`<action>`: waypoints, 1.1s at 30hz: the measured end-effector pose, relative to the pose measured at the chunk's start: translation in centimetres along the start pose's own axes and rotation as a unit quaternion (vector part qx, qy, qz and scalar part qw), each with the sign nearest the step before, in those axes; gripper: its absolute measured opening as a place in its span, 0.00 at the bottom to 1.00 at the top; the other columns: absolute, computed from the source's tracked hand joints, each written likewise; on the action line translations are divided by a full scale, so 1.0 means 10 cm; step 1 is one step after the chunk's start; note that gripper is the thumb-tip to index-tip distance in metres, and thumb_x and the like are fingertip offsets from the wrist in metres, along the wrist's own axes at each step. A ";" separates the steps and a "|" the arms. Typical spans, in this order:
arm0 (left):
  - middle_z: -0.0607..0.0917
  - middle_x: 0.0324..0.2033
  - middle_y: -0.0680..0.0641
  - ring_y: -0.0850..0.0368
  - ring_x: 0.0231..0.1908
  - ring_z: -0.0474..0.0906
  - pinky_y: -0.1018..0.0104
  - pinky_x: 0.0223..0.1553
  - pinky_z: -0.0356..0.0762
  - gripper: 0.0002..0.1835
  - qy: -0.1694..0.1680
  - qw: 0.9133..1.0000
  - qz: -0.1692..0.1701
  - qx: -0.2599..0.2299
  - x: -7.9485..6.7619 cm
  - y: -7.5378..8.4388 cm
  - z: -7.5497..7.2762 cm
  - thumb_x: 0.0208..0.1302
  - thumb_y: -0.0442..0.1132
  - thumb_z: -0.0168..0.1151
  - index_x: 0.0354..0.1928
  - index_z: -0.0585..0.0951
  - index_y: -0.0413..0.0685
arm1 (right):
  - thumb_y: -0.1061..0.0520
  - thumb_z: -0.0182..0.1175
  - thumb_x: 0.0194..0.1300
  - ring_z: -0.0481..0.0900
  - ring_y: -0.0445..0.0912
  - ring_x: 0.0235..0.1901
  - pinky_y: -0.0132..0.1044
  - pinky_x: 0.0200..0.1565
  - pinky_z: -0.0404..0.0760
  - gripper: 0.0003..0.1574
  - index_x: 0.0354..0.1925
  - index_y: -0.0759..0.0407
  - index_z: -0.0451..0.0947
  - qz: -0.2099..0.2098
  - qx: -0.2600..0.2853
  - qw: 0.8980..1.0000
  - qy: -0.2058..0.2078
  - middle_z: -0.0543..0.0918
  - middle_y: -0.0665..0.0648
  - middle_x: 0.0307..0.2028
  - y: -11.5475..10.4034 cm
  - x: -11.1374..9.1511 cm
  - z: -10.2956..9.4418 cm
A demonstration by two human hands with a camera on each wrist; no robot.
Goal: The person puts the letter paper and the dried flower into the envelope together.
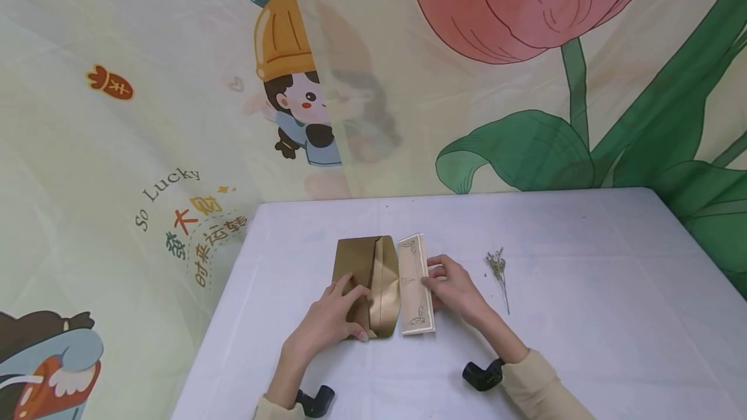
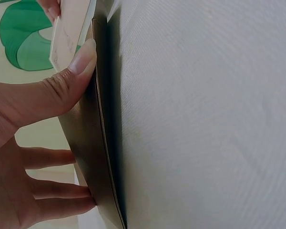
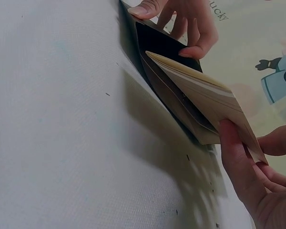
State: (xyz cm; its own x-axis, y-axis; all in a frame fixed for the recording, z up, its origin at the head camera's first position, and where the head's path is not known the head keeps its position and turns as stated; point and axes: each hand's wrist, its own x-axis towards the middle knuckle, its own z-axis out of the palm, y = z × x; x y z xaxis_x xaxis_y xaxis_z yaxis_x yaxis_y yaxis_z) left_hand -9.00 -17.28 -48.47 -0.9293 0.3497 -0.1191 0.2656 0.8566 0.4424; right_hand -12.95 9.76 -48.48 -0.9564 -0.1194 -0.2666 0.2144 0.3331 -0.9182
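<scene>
A gold envelope (image 1: 355,256) lies on the table with its flap (image 1: 386,277) folded out to the right. My left hand (image 1: 334,317) holds it, the thumb at the near edge and the other fingers spread over the top panel. In the right wrist view, its dark mouth (image 3: 157,40) gapes beneath the left fingers. My right hand (image 1: 458,287) pinches a cream folded card (image 1: 414,290) with printed scrollwork by its right edge. The card is tilted just above the flap, pointing toward the mouth and outside it. Part of my right hand is cut off in its wrist view.
A small dried flower sprig (image 1: 498,271) lies right of my right hand. The table wears a white cloth (image 1: 583,342), with a few dark specks on it. A printed curtain (image 1: 397,115) hangs behind the table's far edge.
</scene>
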 end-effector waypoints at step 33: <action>0.62 0.76 0.33 0.23 0.70 0.63 0.23 0.50 0.73 0.33 -0.006 1.000 -0.010 -0.010 0.00 -0.01 0.00 0.45 0.50 0.83 0.54 0.77 0.67 | 0.64 0.60 0.70 0.85 0.47 0.29 0.46 0.31 0.87 0.24 0.62 0.67 0.71 -0.002 0.020 0.999 -0.037 0.84 0.62 0.40 -0.01 0.06 0.11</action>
State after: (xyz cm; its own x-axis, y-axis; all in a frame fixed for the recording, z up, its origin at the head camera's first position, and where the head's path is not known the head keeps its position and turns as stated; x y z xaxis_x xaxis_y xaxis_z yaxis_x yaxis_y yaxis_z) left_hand -9.03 -17.32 -48.53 -0.9311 0.3375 -0.1382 0.2420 0.8554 0.4580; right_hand -13.29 8.58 -48.84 -0.9402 -0.1909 -0.2821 0.2194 0.2941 -0.9303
